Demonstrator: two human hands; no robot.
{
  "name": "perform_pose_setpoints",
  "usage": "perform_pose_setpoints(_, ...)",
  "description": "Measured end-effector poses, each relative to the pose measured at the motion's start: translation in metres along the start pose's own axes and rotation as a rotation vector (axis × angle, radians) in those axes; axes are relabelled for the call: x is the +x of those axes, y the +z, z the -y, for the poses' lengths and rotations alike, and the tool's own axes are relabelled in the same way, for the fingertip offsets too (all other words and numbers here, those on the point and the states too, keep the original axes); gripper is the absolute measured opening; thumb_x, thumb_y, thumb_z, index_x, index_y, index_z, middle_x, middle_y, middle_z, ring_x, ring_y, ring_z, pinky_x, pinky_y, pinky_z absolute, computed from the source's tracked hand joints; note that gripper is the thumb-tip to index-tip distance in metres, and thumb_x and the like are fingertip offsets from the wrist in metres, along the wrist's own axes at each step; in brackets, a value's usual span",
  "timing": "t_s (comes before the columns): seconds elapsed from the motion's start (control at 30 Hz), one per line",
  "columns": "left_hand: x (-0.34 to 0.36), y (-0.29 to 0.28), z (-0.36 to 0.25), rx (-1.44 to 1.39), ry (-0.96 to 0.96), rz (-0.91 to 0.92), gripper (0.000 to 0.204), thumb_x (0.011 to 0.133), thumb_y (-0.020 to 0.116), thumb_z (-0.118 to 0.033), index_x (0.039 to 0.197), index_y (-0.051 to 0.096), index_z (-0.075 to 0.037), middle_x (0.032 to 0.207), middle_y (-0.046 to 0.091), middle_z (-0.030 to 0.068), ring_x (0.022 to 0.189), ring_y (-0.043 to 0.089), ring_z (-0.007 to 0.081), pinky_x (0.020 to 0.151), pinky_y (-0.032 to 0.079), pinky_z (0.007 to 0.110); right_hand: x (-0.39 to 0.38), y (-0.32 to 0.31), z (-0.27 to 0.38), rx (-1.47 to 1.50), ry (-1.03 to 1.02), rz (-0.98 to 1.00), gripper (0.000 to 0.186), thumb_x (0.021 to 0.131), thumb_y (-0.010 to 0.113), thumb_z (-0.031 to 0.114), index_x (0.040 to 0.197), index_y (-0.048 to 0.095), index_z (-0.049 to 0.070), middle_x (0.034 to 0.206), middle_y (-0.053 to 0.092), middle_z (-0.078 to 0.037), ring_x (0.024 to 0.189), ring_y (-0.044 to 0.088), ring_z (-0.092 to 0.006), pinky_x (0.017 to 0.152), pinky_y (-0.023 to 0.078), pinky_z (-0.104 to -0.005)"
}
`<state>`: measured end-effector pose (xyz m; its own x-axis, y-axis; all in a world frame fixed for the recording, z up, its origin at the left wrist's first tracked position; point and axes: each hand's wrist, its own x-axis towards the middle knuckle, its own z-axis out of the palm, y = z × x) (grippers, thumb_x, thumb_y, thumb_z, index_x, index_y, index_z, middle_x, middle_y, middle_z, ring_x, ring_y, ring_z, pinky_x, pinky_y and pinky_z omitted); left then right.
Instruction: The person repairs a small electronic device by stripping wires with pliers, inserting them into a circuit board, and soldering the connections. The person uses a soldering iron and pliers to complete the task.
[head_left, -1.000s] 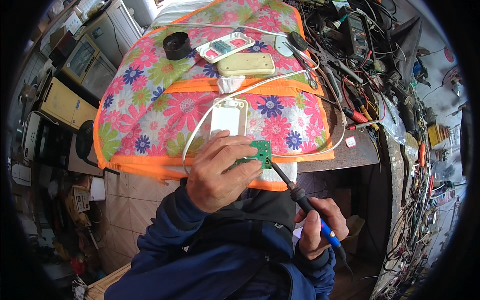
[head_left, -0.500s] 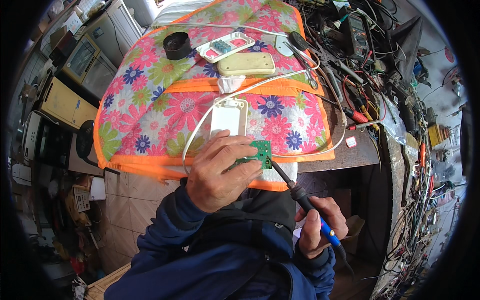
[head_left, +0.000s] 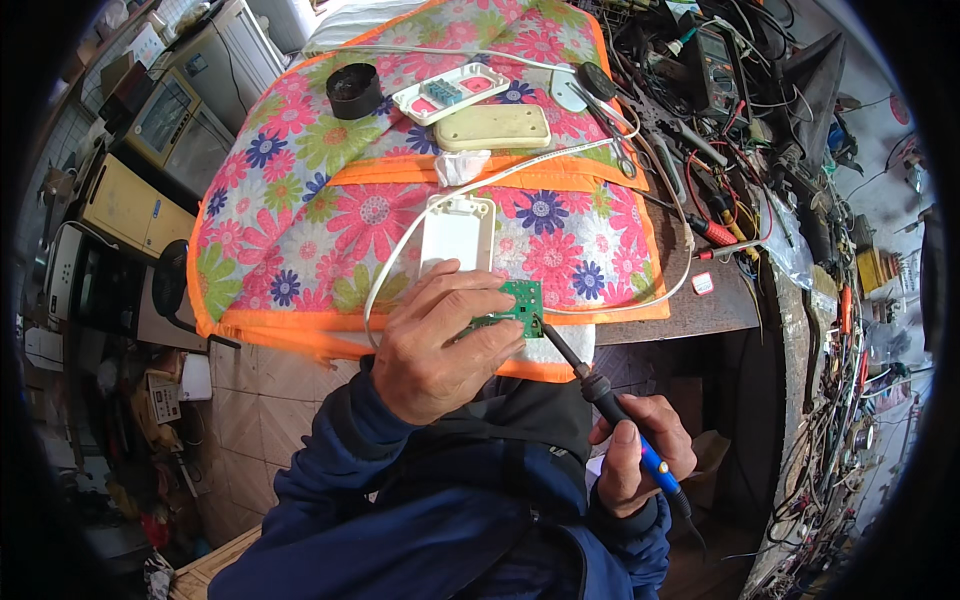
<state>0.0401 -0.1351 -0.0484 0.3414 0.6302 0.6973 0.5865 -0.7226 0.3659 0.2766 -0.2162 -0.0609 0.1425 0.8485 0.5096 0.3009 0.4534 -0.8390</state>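
A small green circuit board is gripped by my left hand, whose fingers cover its left part. Held in my right hand is a soldering iron with a blue and black handle. Its tip meets the board near the lower right edge; whether it touches a joint is too small to tell. Just beyond my left fingers lies an open white plastic case half, partly hidden by them. A white cable curves from beside my left wrist over the case's far end and off to the right.
On the flowered cloth lie a cream cover, a white shell with a terminal block, a black ring-shaped cup and crumpled tissue. To the right are scissors, a multimeter, red-handled test probes and tangled wires.
Nearly everything stays as it was. The soldering iron's handle and my right hand have shifted very slightly, with the tip still at the board.
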Motion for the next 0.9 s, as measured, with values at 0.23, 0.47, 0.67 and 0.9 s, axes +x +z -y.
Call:
perform_pose_setpoints(0.23,-0.001,0.001,0.003,0.000,0.024,0.002,0.025,0.072,0.087,-0.008,0.095,0.076,-0.008,0.106,0.071,0.0083,0.109,0.069,0.0298,0.098,0.053,0.049,-0.006,-0.005,0.005,0.129,0.007,-0.067,0.038,0.098,0.066,0.027,0.114,0.063,-0.008,0.079,0.064,-0.017,0.057,0.064,-0.0188,0.054,0.050,-0.0268)
perform_pose_setpoints(0.47,-0.001,0.002,0.003,-0.013,0.027,-0.028,0.023,0.071,0.088,-0.006,0.091,0.075,-0.006,0.104,0.071,0.0089,0.107,0.070,0.0306,0.095,0.054,0.048,0.003,-0.018,-0.016,-0.043,-0.153,-0.153,0.061,0.103,0.063,0.036,0.141,0.051,-0.010,0.108,0.067,-0.025,0.074,0.067,-0.0230,0.068,0.056,-0.0337)
perform_pose_setpoints(0.67,0.005,-0.002,-0.001,-0.039,0.008,0.006,0.028,0.071,0.087,-0.004,0.096,0.075,-0.005,0.105,0.070,0.0098,0.105,0.070,0.0312,0.091,0.056,0.047,0.011,-0.005,-0.024,0.134,-0.072,-0.051,0.053,0.104,0.064,0.035,0.140,0.056,-0.003,0.097,0.071,-0.024,0.070,0.068,-0.0244,0.067,0.057,-0.0350)
perform_pose_setpoints(0.9,0.009,-0.002,-0.001,-0.082,-0.079,-0.002,0.028,0.075,0.081,0.006,0.100,0.073,-0.002,0.108,0.070,0.0120,0.102,0.070,0.0323,0.088,0.058,0.042,0.039,0.003,-0.035,-0.009,-0.328,0.044,0.037,0.106,0.059,0.013,0.138,0.058,-0.003,0.085,0.071,-0.020,0.068,0.069,-0.0216,0.063,0.057,-0.0320)
